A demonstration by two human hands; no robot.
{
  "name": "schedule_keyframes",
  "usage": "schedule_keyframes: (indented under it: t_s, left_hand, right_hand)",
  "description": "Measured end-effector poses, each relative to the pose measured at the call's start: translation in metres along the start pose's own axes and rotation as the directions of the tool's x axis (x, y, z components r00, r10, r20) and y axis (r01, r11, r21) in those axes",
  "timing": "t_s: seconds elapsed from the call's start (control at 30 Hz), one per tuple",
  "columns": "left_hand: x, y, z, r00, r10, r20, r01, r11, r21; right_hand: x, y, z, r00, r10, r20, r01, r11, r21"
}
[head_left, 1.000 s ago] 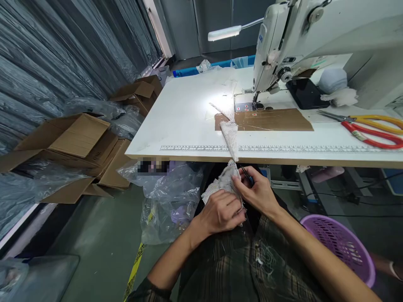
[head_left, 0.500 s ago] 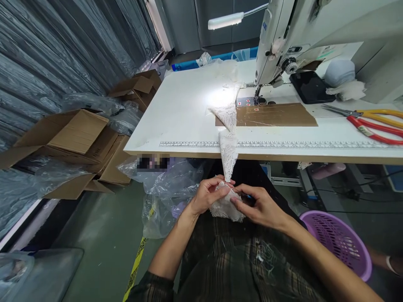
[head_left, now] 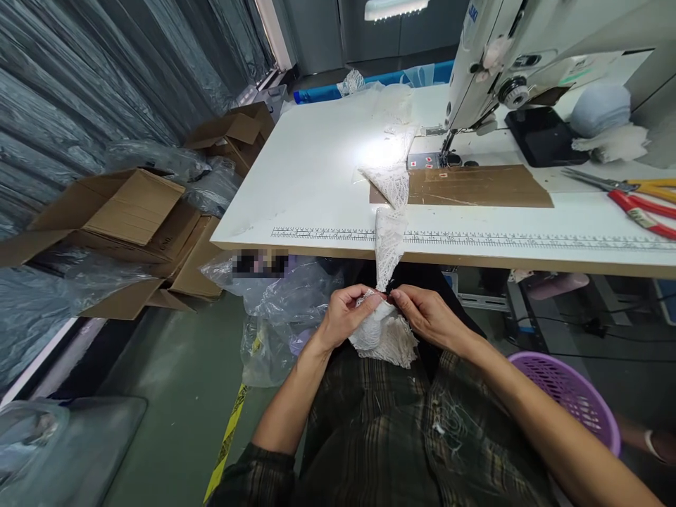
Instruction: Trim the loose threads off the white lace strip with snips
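A white lace piece (head_left: pixel 388 331) hangs bunched over my lap, just below the table's front edge. My left hand (head_left: pixel 348 313) pinches it between thumb and fingers at its upper left. At the upper right of the lace, my right hand (head_left: pixel 422 310) has thumb and forefinger pressed together close to the left fingertips; what lies between them is too small to make out. From between the hands a lace strip (head_left: pixel 389 236) runs up over the edge and across the tabletop, toward the sewing machine (head_left: pixel 475 84).
On the white table (head_left: pixel 306 169) lie a brown cardboard strip (head_left: pixel 486 186), red-and-yellow-handled pliers (head_left: pixel 634 197) and a black tray (head_left: pixel 543 137). Open cardboard boxes (head_left: pixel 132 211) and plastic bags stand to the left. A purple basket (head_left: pixel 570 394) is at lower right, near another person's arm (head_left: pixel 636 433).
My right hand has shifted up to the top of the lace, its fingers now pinched together near my left hand. The lower lace hangs more spread out. The view has tilted slightly.
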State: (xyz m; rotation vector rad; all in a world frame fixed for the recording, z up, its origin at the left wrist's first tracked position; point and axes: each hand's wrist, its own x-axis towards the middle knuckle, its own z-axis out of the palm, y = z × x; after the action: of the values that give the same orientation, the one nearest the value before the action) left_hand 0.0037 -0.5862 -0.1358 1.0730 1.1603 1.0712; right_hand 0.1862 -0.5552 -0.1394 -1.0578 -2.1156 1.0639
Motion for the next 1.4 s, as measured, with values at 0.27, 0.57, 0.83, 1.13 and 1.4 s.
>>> schedule_keyframes:
  t_s: [0.27,0.57,0.83,1.13,1.4]
  left_hand:
    - [0.001,0.000,-0.002,1.000,-0.001,-0.015,0.001,1.000,-0.027]
    - [-0.001,-0.017,-0.003,0.999,-0.037,0.032,0.037,0.999,-0.021]
    - [0.022,-0.026,-0.001,0.958,0.287,-0.021,-0.250,0.866,0.434]
    - [0.020,-0.009,0.005,0.979,0.189,0.071,-0.202,0.918,0.341]
    - [-0.037,-0.036,-0.020,0.883,-0.070,0.465,-0.096,0.941,0.324]
  right_hand:
    - [0.013,-0.003,0.006,1.000,-0.005,0.012,0.005,1.000,-0.003]
    - [-0.008,0.006,0.016,0.990,0.072,0.122,-0.093,0.980,0.176]
    - [-0.029,0.022,0.001,0.970,0.238,0.055,-0.239,0.971,0.014]
    - [-0.016,0.007,-0.011,0.917,0.172,-0.361,-0.092,0.969,0.228]
    - [-0.025,0.007,0.015,0.970,0.176,-0.167,-0.122,0.949,0.290]
